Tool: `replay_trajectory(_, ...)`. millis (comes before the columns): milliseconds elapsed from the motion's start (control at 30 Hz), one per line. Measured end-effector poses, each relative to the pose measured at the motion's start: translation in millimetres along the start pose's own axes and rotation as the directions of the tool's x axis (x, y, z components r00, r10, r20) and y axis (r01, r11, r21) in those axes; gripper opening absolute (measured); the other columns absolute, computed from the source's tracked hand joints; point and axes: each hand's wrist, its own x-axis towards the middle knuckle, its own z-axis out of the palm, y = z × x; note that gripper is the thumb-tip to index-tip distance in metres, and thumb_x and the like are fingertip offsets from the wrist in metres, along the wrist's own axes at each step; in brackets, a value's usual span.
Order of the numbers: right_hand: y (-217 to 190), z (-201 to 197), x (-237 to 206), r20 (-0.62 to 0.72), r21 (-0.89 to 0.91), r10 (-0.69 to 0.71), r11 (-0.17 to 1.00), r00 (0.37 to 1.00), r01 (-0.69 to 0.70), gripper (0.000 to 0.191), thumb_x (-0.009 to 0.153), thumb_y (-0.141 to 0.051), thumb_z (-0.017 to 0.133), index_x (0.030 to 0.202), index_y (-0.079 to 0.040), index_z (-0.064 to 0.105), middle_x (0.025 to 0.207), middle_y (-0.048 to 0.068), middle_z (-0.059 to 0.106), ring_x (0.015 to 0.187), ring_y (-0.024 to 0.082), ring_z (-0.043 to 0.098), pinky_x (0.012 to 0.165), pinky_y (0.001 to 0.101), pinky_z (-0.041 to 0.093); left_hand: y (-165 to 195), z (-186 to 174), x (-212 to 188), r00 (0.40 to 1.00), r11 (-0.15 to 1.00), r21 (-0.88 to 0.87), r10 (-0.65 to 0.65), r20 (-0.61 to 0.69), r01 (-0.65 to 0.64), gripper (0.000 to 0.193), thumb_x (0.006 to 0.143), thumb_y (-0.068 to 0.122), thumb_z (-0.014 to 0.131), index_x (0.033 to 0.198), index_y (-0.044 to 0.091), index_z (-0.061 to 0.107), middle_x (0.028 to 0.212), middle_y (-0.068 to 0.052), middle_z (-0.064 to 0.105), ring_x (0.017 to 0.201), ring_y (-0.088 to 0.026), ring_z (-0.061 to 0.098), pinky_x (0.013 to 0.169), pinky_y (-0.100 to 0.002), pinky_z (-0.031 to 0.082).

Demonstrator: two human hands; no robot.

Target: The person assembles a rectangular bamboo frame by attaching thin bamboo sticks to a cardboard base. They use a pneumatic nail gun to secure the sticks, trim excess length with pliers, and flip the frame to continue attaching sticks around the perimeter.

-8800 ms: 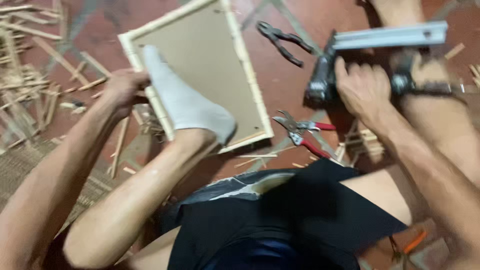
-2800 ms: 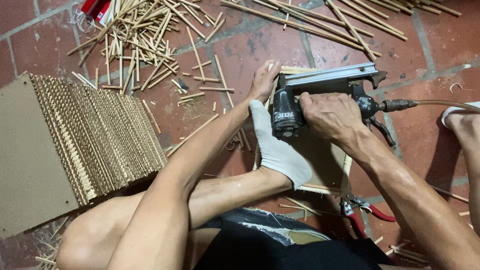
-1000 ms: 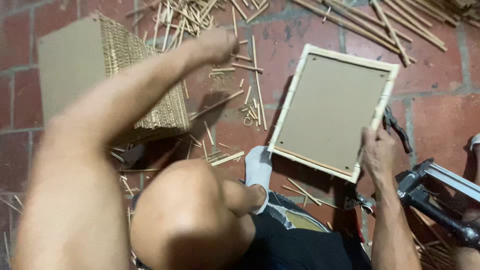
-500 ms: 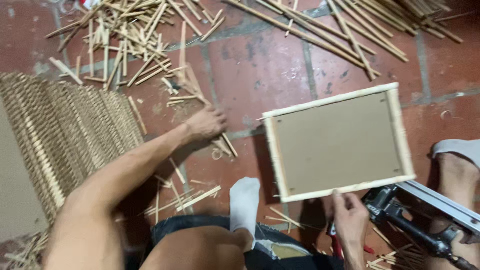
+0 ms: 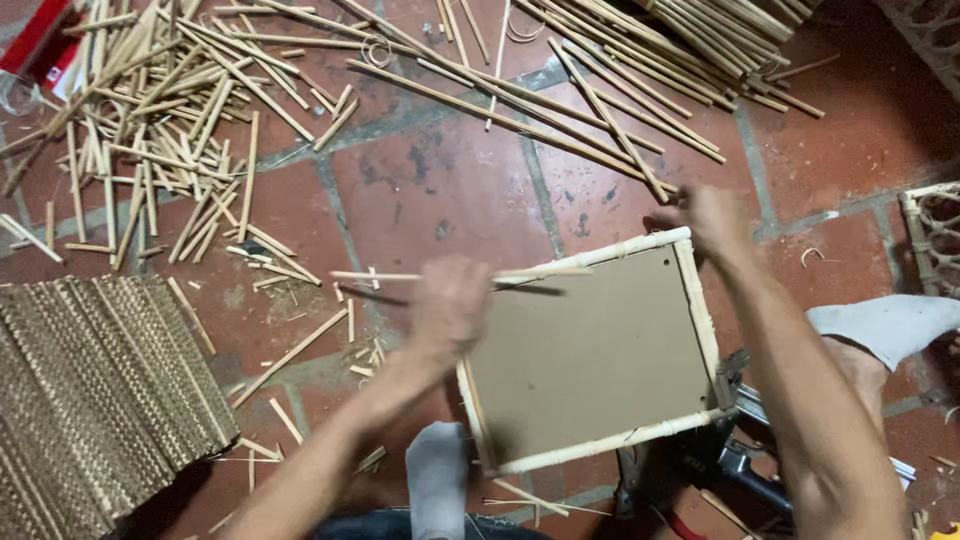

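A brown board framed with pale bamboo strips [image 5: 592, 352] lies on the red tile floor in front of me. My left hand [image 5: 448, 308] hovers over its left edge, fingers closed on a thin bamboo stick [image 5: 460, 275] held level across the frame's top left corner. My right hand [image 5: 712, 216] grips the frame's far right corner. A white-socked foot [image 5: 436, 480] rests by the frame's near left corner, another [image 5: 888, 326] to the right.
Loose bamboo sticks [image 5: 150, 130] litter the floor at the far left, and long canes [image 5: 620, 70] lie across the top. A stack of woven panels [image 5: 95, 390] sits at the left. A dark nail gun [image 5: 720, 465] lies below the frame's right corner.
My left hand picked up a stick from the floor and brought it over the frame. My right hand left the nail gun side and moved up to the frame's far corner.
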Motion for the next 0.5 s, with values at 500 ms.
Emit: replay_trajectory(500, 11.8, -53.4, -153.6, -0.323, 0.093, -0.317, 0.927, 0.892, 0.363, 0.013, 0.103, -0.011, 0.072, 0.113, -0.003, 0.077, 0.089, 0.014, 0.075, 0.074, 0.018, 0.067, 0.061, 0.0344, 0.053, 44.8, 0.5, 50.9, 0.915, 0.915, 0.031, 0.403, -0.001, -0.403, 0.033, 0.098, 0.016, 0.058, 0.13, 0.006, 0.062, 0.117, -0.013, 0.066, 0.104, -0.03, 0.064, 0.085, -0.042, 0.05)
